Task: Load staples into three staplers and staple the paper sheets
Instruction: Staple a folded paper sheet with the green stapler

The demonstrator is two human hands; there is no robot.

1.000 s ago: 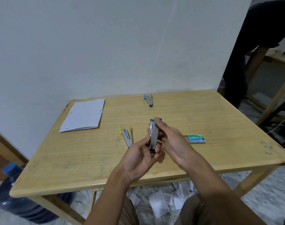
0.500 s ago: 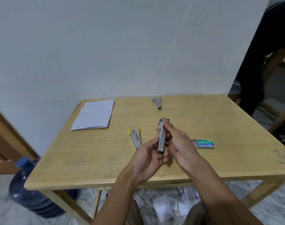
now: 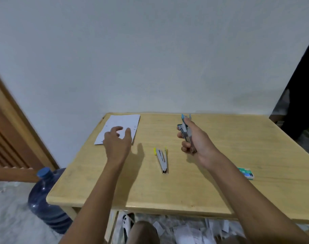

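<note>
Left hand (image 3: 117, 144) off stapler (image 3: 184, 132) (at paper (image 3: 122, 120))

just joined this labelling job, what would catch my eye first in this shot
The right hand grips a slim silver metal stapler above the middle of the pale wooden table. The left hand hovers with spread fingers over the white paper sheets at the table's far left corner. Between them a yellow-tipped silver stapler lies splayed open.

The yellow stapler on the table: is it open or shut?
Open: the yellow stapler lies with its two arms spread in a V.
</note>
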